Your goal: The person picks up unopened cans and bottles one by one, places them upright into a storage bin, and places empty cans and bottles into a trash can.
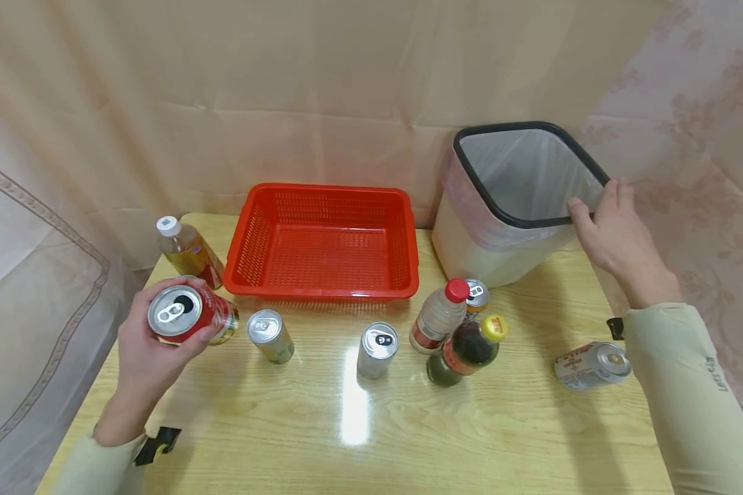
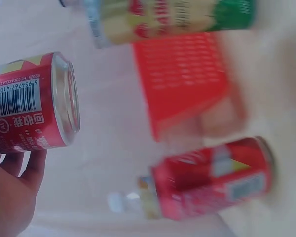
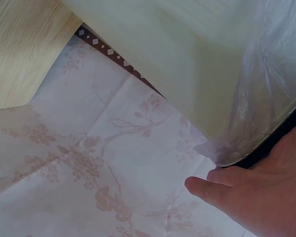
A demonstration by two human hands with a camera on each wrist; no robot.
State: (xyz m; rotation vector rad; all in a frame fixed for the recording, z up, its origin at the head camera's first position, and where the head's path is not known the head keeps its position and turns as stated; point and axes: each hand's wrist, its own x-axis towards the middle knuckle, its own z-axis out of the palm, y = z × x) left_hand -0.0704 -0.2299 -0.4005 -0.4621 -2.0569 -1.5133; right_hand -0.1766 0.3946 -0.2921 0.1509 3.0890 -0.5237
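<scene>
"What have you got hold of?"

"My left hand (image 1: 150,347) is wrapped round a red can (image 1: 190,311), lifted over the left side of the desk (image 1: 272,433). My right hand (image 1: 625,240) grips the bin (image 1: 473,234) at a corner of its black rim (image 1: 529,223), so the two are well apart"

"Does the head view tell you everything?"

"No. From up there a second red can (image 2: 214,178) is mostly hidden behind my left hand and what it holds. The left wrist view shows it standing on the desk, a bit blurred, with the white-capped bottle (image 1: 190,251) behind it. The right wrist view gives me the outer side of the bin, its see-through liner (image 3: 266,84) turned down over the wall, but only the head view looks inside"

"And how does the can you're holding look?"

"From the head I see a silver lid tilted towards me, the tab on it and the mouth open and dark. The left wrist shows the other end: a silver base rim, red sides with a patch of gold, pale lettering and a barcode. It is clear of the desk, left of the red basket (image 1: 322,293) and a small gold can (image 1: 274,344)"
</scene>
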